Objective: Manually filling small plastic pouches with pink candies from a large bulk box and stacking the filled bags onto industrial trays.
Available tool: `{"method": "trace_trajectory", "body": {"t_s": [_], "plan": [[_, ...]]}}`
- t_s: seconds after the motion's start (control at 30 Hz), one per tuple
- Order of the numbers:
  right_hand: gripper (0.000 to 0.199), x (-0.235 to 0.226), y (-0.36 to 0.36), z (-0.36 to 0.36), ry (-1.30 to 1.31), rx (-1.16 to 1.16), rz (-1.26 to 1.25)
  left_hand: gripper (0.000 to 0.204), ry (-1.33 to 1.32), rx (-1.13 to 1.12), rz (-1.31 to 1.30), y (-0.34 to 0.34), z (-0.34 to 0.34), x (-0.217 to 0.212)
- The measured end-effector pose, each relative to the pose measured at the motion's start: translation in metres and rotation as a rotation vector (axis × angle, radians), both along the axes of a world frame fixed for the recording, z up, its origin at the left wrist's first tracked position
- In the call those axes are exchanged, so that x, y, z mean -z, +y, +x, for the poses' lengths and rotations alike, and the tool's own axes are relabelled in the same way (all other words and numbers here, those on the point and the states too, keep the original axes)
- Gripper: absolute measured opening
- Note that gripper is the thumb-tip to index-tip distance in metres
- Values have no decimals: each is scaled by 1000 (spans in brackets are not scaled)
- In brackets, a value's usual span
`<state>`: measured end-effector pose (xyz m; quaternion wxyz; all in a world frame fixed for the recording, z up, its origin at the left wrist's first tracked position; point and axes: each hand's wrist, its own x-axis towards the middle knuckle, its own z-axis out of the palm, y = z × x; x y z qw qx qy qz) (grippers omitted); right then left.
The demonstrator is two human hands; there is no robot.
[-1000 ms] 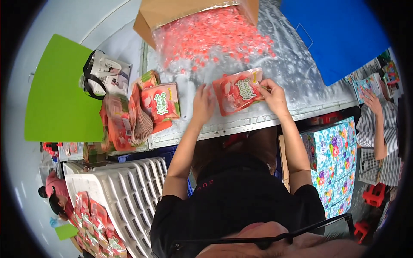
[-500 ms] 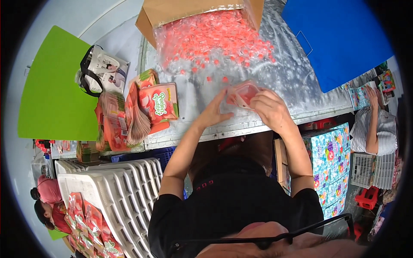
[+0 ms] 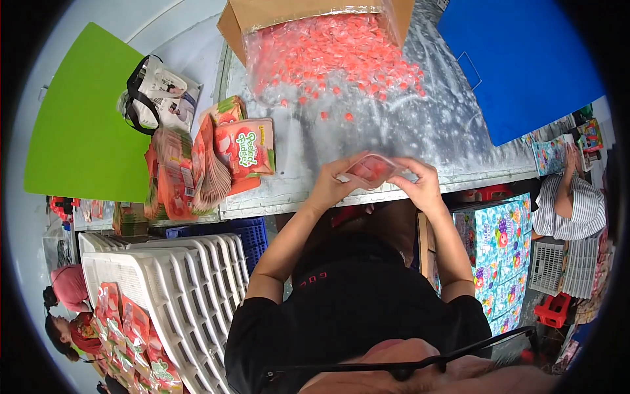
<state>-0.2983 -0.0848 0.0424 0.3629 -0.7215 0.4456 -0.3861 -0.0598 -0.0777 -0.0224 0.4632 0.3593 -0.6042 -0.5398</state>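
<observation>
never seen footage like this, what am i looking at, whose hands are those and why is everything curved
There is no machine here. A person wears a wide fisheye camera on the head, looking down, so you see the dark top and both forearms coming up from the lower edge. That lens is why straight edges bend toward the rim.

The left hand and right hand hold a small pink pouch between them, at the near edge of a shiny metal table.

On the table lie a heap of small red wrapped sweets spilling from a clear bag in a cardboard box, and a stack of flat red and green pouches to the left. White plastic crates stand lower left. Other people work at the picture's edges.
</observation>
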Motion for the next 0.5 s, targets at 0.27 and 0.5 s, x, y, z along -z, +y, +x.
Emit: {"method": "trace_trajectory", "body": {"t_s": [0.27,0.5], "plan": [[6,18,0,10,-272,-6,11,31,149,60,119,21,9,-14],[7,31,1,25,-596,-16,223,34,319,-251,183,31,-1,-28]]}}
